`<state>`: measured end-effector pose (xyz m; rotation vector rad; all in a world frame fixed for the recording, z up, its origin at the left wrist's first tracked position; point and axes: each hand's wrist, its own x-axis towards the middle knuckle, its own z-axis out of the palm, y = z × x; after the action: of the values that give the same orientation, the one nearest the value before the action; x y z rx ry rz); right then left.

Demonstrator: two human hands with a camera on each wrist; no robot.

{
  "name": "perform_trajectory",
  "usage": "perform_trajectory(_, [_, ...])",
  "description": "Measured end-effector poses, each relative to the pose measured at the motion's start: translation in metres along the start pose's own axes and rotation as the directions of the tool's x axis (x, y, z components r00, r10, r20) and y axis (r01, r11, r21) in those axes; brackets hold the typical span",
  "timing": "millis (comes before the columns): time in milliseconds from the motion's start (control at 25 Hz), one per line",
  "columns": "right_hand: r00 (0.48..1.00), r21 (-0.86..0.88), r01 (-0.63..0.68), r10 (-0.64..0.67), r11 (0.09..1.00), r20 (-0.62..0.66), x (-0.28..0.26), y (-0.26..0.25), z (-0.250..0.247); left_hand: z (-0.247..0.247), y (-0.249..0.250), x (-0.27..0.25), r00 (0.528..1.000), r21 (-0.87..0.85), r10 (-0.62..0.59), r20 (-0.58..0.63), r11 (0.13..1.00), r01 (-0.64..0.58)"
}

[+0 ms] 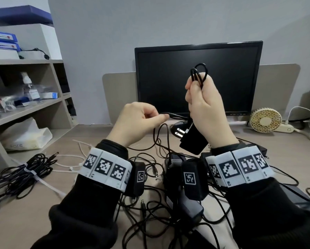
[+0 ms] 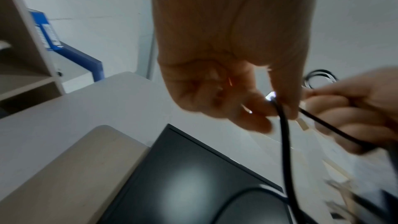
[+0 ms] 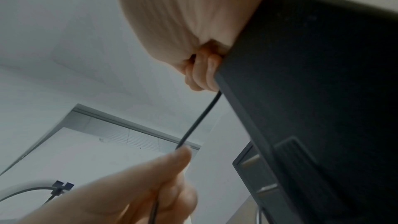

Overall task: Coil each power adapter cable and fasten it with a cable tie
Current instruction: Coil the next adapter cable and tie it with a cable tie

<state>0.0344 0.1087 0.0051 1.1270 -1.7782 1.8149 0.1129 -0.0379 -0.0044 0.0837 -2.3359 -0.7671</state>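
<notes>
Above the desk: both hands are raised in front of a dark monitor (image 1: pixel 197 78), over a tangle of loose adapters and cables (image 1: pixel 168 194)
Right hand (image 1: pixel 206 112): closed in a fist round several folded loops of a black cable (image 1: pixel 199 72), whose bends stick out above the knuckles; a black power adapter (image 1: pixel 192 141) hangs below the fist with its two metal prongs turned to the left
Right wrist view: the adapter body (image 3: pixel 323 74) is seen pressed against the heel of the right hand (image 3: pixel 183 23), and the cable (image 3: pixel 200 118) runs from the curled fingers (image 3: pixel 200 74) down to the left hand (image 3: pixel 137 185)
Left hand (image 1: pixel 138 123): lower and to the left of the right one; the free stretch of the same cable is pinched between thumb and forefinger, the other fingers curled in
Left wrist view: the pinch on the cable (image 2: pixel 284 142) is confirmed, though the left hand (image 2: pixel 232 57) is blurred; the right hand (image 2: pixel 355 108) is close beside it
Cable below the hands: it drops in a slack loop to the desk (image 1: pixel 96 141)
Finished bundle (image 1: pixel 24 173): at the left of the desk, bound at its middle by a white cable tie (image 1: pixel 32 172)
Spare ties (image 1: pixel 68 159): white, lying loose on the desk just right of that bundle
Surroundings: a shelf unit (image 1: pixel 24 97) at the left, a small fan (image 1: pixel 266 121) at the right
</notes>
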Motion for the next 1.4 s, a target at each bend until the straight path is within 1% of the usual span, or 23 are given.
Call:
perform_trajectory(40, [1.000,0.000,0.008,-0.008,1.000,0.001,-0.001,-0.001,0.000,-0.007,-0.002,-0.001,0.991,-0.024,-0.079,0.111,0.996,0.082])
perform_trajectory(80, [1.000,-0.021,0.015,-0.015,1.000,0.008,-0.002,-0.001,0.000,-0.014,-0.004,-0.002,0.971,-0.076,-0.134,0.200,0.986,0.151])
perform_trajectory(120, [1.000,-0.063,0.020,-0.019,0.998,0.025,-0.003,-0.001,0.000,-0.019,-0.006,-0.003,0.956,-0.146,-0.160,0.244,0.969,0.200])
perform_trajectory(160, [0.998,-0.111,0.020,-0.014,0.994,0.058,-0.004,-0.001,0.002,-0.022,-0.007,-0.004,0.956,-0.224,-0.167,0.241,0.949,0.222])
perform_trajectory(200, [0.995,-0.160,0.018,-0.002,0.987,0.101,-0.006,-0.001,0.005,-0.023,-0.007,-0.005,0.964,-0.301,-0.162,0.209,0.928,0.221])
perform_trajectory(280, [0.983,-0.219,0.017,0.025,0.975,0.184,-0.011,0.000,0.011,-0.025,-0.003,-0.005,0.982,-0.443,-0.136,0.128,0.878,0.180])
perform_trajectory(400, [0.955,-0.210,-0.017,0.078,0.978,0.286,-0.015,0.002,0.022,-0.026,0.005,-0.004,0.996,-0.562,-0.084,-0.003,0.824,0.068])
perform_trajectory(440, [0.946,-0.149,-0.046,0.091,0.988,0.312,-0.016,0.003,0.027,-0.025,0.008,-0.004,0.996,-0.593,-0.074,-0.049,0.804,0.031])
perform_trajectory(480, [0.937,-0.037,-0.111,0.117,0.993,0.329,-0.016,0.003,0.030,-0.024,0.011,-0.003,0.994,-0.629,-0.071,-0.088,0.778,0.000])
perform_trajectory(520, [0.926,0.072,-0.190,0.154,0.979,0.346,-0.015,0.003,0.033,-0.022,0.013,-0.003,0.991,-0.657,-0.066,-0.115,0.753,-0.026])
perform_trajectory(560, [0.912,0.135,-0.245,0.181,0.960,0.367,-0.013,0.003,0.033,-0.020,0.015,-0.003,0.989,-0.672,-0.055,-0.135,0.738,-0.051])
perform_trajectory(600, [0.904,0.131,-0.254,0.186,0.958,0.386,-0.013,0.001,0.031,-0.018,0.017,-0.003,0.988,-0.674,-0.038,-0.150,0.735,-0.074])
perform_trajectory(720, [0.905,-0.059,-0.098,0.114,0.993,0.409,-0.017,-0.002,0.028,-0.014,0.021,-0.003,0.985,-0.653,0.013,-0.171,0.747,-0.123])
perform_trajectory(800, [0.914,-0.159,-0.039,0.100,0.986,0.393,-0.017,-0.004,0.026,-0.014,0.020,-0.003,0.982,-0.627,0.037,-0.188,0.765,-0.149])
perform_trajectory(920, [0.903,-0.224,-0.011,0.106,0.974,0.416,-0.015,-0.005,0.025,-0.015,0.020,-0.004,0.974,-0.570,0.077,-0.212,0.800,-0.187])
perform_trajectory(1000, [0.906,-0.210,-0.027,0.113,0.977,0.408,-0.013,-0.005,0.022,-0.014,0.021,-0.005,0.970,-0.530,0.097,-0.224,0.823,-0.205])
perform_trajectory(1040, [0.914,-0.174,-0.050,0.115,0.983,0.389,-0.013,-0.003,0.021,-0.012,0.021,-0.005,0.970,-0.510,0.104,-0.218,0.836,-0.205])
perform_trajectory(1120, [0.935,-0.063,-0.140,0.153,0.988,0.320,-0.010,0.001,0.019,-0.007,0.021,-0.005,0.980,-0.477,0.097,-0.173,0.862,-0.169])
perform_trajectory(1160, [0.942,-0.011,-0.185,0.181,0.983,0.284,-0.007,0.002,0.016,-0.002,0.020,-0.006,0.989,-0.477,0.082,-0.120,0.870,-0.130])
perform_trajectory(1240, [0.950,0.013,-0.210,0.201,0.978,0.240,-0.002,0.001,0.010,0.011,0.018,-0.006,0.998,-0.472,0.048,0.043,0.881,-0.023])
perform_trajectory(1320, [0.956,-0.003,-0.200,0.195,0.980,0.219,0.001,-0.001,0.002,0.025,0.019,-0.005,0.976,-0.422,0.015,0.218,0.903,0.080])
perform_trajectory(1360, [0.959,0.003,-0.201,0.196,0.980,0.204,0.002,-0.002,-0.001,0.033,0.021,-0.006,0.960,-0.386,0.011,0.281,0.917,0.103])
perform_trajectory(1400, [0.962,0.031,-0.205,0.196,0.978,0.190,0.004,-0.003,-0.004,0.039,0.022,-0.007,0.948,-0.339,0.007,0.319,0.935,0.107])
